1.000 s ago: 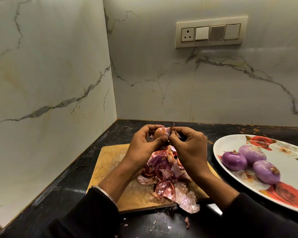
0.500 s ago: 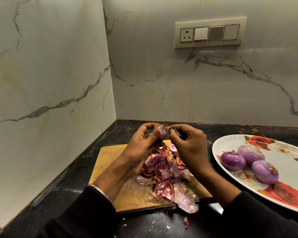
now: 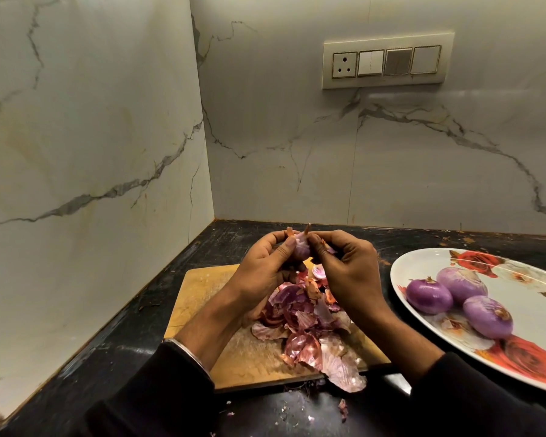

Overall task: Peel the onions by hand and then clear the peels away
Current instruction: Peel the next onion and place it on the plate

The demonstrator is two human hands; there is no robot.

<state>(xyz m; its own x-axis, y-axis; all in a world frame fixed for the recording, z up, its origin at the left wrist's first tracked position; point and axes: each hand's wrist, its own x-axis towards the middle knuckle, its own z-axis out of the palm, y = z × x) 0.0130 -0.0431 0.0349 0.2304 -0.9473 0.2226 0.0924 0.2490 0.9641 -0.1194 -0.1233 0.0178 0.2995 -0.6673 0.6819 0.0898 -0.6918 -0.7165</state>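
A small, partly skinned purple onion (image 3: 300, 246) is being held above the far edge of the worn wooden chopping board (image 3: 202, 298), so falling skins are being caught on the heap of papery pink-purple peels (image 3: 309, 329). It is being gripped by the left hand (image 3: 265, 269) while skin is being pinched by the right hand (image 3: 347, 272).
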